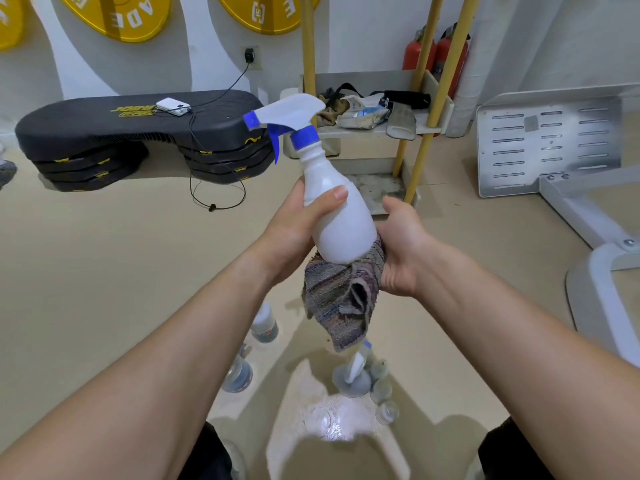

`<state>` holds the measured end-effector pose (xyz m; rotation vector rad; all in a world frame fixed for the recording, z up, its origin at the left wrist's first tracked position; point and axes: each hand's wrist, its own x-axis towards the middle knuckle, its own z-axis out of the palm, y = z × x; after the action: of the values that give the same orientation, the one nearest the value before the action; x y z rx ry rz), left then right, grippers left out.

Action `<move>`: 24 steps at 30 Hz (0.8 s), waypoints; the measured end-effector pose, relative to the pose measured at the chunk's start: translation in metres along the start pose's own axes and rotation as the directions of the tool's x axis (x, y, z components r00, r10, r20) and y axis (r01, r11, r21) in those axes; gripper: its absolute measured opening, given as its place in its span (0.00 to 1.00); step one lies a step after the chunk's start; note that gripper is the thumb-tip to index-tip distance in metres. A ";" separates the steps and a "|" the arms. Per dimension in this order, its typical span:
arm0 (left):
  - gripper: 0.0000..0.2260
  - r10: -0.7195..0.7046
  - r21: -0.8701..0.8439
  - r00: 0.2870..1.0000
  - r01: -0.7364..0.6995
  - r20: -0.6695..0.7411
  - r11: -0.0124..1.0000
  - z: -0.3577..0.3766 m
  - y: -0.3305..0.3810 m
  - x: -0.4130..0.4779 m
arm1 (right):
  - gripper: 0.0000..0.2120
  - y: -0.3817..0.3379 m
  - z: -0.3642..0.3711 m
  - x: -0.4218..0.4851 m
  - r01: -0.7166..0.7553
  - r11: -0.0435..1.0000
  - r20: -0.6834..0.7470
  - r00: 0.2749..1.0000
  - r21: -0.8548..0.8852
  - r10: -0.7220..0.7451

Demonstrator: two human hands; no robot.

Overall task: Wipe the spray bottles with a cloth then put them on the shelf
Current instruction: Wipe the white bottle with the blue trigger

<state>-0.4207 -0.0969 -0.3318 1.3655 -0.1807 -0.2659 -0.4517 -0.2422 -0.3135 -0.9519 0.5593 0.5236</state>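
White spray bottle (343,223): left hand (291,233) grips its body, steadying it.
Striped cloth (343,303): right hand (401,251) clutches it round the base, wiping.

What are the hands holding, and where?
The left-hand grip wraps the spray bottle round its middle; the right-hand grip holds a cloth against its base.

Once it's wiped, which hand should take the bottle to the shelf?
Left, probably. The left hand grips the spray bottle around its body, thumb across the front. The right hand is full: it holds the cloth against the bottle's base. The shelf stands ahead, slightly right.
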 end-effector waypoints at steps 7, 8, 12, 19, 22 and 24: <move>0.37 -0.087 0.101 0.983 0.072 0.159 0.992 -0.013 0.010 0.000 | 0.40 -0.004 -0.002 -0.006 -0.105 0.989 0.048 0.993 -0.100 0.111; 0.38 -0.091 0.083 0.980 0.077 0.179 0.994 -0.015 0.012 0.000 | 0.40 -0.005 -0.002 -0.007 -0.120 0.987 0.073 0.989 -0.106 0.129; 0.37 -0.089 0.022 0.981 0.087 0.170 0.996 -0.017 0.012 -0.001 | 0.40 -0.007 -0.001 -0.011 -0.142 0.987 0.119 0.981 -0.080 0.151; 0.26 -0.068 -0.071 0.974 0.054 -0.216 0.996 0.024 -0.005 -0.008 | 0.36 0.005 0.002 -0.006 0.044 0.977 0.028 0.998 0.211 -0.051; 0.27 -0.055 -0.057 0.965 0.042 -0.256 0.998 0.026 -0.004 -0.006 | 0.32 0.013 0.008 -0.006 0.121 0.968 -0.028 0.993 0.219 -0.118; 0.23 -0.052 0.003 0.979 0.053 -0.197 0.999 0.020 -0.003 -0.004 | 0.34 0.010 0.009 -0.006 0.109 0.981 -0.072 0.993 0.161 -0.099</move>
<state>-0.4299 -0.1151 -0.3307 1.3975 0.0198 -0.1723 -0.4609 -0.2309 -0.3116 -0.8373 0.5973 0.3486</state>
